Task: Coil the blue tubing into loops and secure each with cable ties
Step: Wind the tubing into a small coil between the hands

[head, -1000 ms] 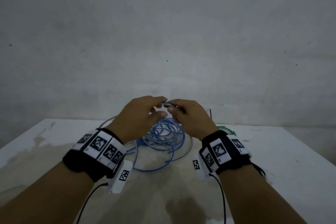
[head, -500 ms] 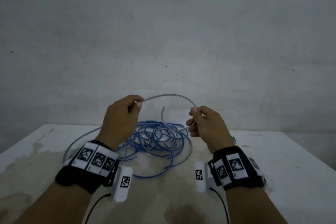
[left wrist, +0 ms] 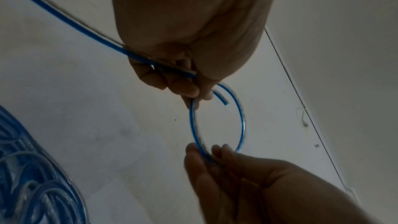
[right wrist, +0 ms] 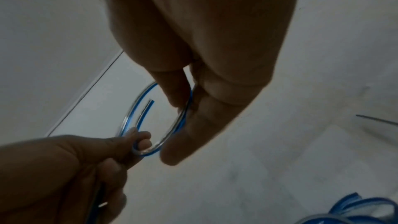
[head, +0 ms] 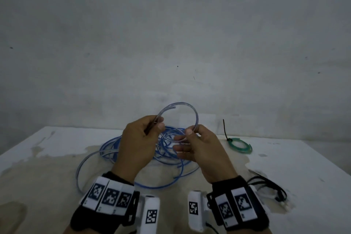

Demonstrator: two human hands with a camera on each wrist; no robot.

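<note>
- So far it's just one small loop formed at the free end of the blue tubing (head: pixel 177 118), held up above the table (head: pixel 284 157). No tie on it yet.
- Left hand (head: pixel 138 144) pinches the spot where the loop closes, thumb and fingers curled round the tube. The cut tip pokes out just past the pinch and sits inside the ring.
- Right hand (head: pixel 199 146) pinches the opposite side of the ring between thumb and fingertips, other fingers loosely out.
- The ring stands roughly upright, facing the person. Its long run trails from the left hand down to the table.
- Most of the tubing is a loose messy pile (head: pixel 133 157) on the table under the hands, so plenty left to coil, I'd say.
- A green coil (head: pixel 240 145) with a black cable tie (head: pixel 226 131) sticking up sits off to the right, looks already done. More black ties (head: pixel 269 186) lie near the right wrist.
</note>
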